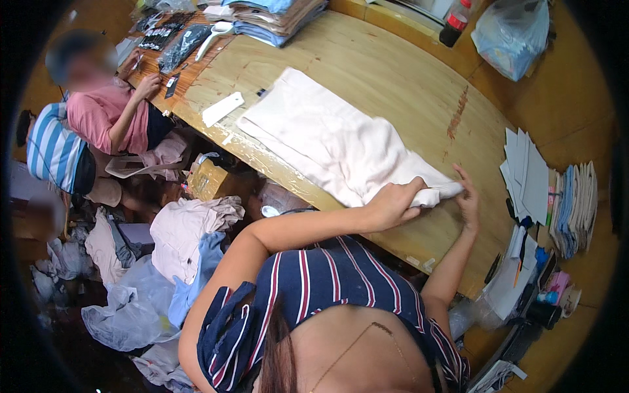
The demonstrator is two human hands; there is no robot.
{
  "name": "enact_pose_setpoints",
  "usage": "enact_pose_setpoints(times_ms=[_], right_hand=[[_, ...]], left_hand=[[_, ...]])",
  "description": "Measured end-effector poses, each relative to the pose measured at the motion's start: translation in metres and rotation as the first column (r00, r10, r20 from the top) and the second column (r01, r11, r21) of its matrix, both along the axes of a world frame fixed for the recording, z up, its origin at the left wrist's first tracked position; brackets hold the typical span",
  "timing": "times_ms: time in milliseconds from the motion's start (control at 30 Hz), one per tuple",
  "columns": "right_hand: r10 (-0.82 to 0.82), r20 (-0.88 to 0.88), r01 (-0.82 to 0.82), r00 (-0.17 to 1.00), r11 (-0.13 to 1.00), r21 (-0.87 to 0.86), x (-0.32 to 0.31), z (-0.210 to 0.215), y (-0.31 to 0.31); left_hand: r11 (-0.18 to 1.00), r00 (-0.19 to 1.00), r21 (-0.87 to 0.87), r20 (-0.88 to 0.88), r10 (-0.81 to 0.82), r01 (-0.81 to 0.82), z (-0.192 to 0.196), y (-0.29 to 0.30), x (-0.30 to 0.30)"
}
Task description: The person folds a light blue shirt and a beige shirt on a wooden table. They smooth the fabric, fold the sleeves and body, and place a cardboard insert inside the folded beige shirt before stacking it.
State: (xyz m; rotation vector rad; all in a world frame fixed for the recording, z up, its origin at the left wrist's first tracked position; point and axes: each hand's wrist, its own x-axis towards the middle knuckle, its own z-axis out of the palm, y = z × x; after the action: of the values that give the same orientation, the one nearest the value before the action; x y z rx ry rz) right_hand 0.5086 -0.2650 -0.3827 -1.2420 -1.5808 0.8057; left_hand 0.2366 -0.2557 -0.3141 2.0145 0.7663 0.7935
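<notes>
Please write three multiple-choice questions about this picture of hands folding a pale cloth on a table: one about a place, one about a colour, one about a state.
1. Where does the white cardboard strip lie?
A. on the wooden table, left of the pale garment
B. on the floor
C. on the garment

2. What colour is the cap of the dark bottle?
A. blue
B. red
C. green

3. What is the left hand doing?
A. hanging free
B. holding scissors
C. gripping the garment's near end

Key: 1 A, the strip rests on bare wood beside the cloth. 2 B, the cap is red. 3 C, fingers close on cloth; the right hand lies flat beside it.

one cream garment [334, 141], one white card [223, 109], one dark bottle [455, 23], two people.
</notes>
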Motion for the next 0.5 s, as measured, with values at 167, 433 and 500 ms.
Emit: enact_pose_setpoints(times_ms=[167, 433, 500], right_hand=[[0.2, -0.413, -0.144, 0.889, 0.976, 0.162, -0.044, 0.091, 0.052], [0.134, 0.394, 0.017, 0.909, 0.934, -0.357, -0.207, -0.012, 0.218], [0.172, 0.471, -0.008, 0.865, 0.944, -0.33, -0.214, -0.021, 0.219]], left_hand=[[0.995, 0.842, 0.0, 0.532, 0.086, -0.101, 0.014, 0.002, -0.042], [0.398, 0.485, -0.796, 0.152, 0.861, -0.457, -0.081, 0.045, -0.153], [0.42, 0.51, -0.783, 0.155, 0.846, -0.459, -0.084, 0.047, -0.161]])
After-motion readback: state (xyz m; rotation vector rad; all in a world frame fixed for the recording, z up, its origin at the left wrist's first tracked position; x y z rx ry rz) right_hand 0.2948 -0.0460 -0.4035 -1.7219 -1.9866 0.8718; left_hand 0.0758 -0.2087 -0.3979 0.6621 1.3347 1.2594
